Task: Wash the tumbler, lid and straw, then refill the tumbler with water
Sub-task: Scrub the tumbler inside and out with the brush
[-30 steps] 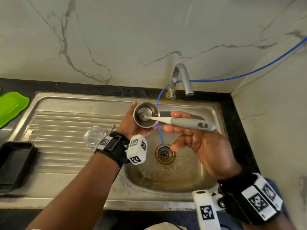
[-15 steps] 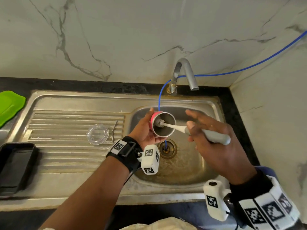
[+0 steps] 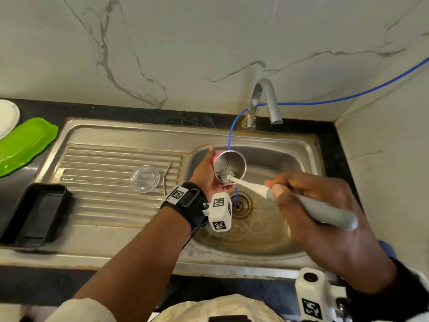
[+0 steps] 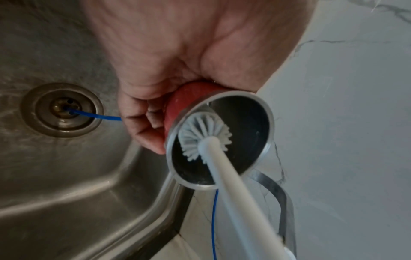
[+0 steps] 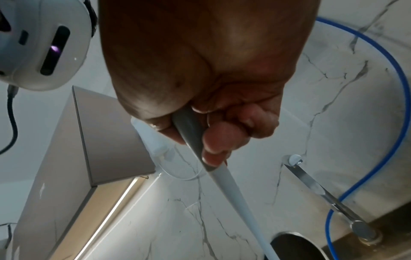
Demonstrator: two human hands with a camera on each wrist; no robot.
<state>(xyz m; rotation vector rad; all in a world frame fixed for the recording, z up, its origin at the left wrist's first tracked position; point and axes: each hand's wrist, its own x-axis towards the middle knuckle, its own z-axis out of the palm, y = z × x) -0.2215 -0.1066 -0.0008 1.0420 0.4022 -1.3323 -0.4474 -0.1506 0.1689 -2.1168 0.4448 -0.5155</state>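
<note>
My left hand (image 3: 207, 174) grips a steel tumbler (image 3: 233, 161) with a pink-red outer wall (image 4: 177, 100), tilted over the sink basin (image 3: 274, 159), its mouth turned toward me. My right hand (image 3: 308, 205) grips the grey handle of a bottle brush (image 3: 325, 211). The brush's white bristle head (image 3: 224, 176) (image 4: 203, 136) sits just inside the tumbler's mouth against the lower rim. On the ribbed drainboard lie the clear round lid (image 3: 144, 178) and a thin metal straw (image 3: 166, 180). In the right wrist view the brush handle (image 5: 191, 137) runs down to the tumbler's rim (image 5: 293, 236).
A curved tap (image 3: 267, 101) stands behind the basin, no water running. A blue tube (image 3: 232, 131) runs from the wall into the drain (image 3: 240, 204). A black tray (image 3: 34, 212) sits at front left, a green dish (image 3: 25, 145) and white plate (image 3: 8, 115) at far left.
The brush head has slid from deep inside the tumbler out to its rim. Both hands and the tumbler sit lower over the basin than a second ago.
</note>
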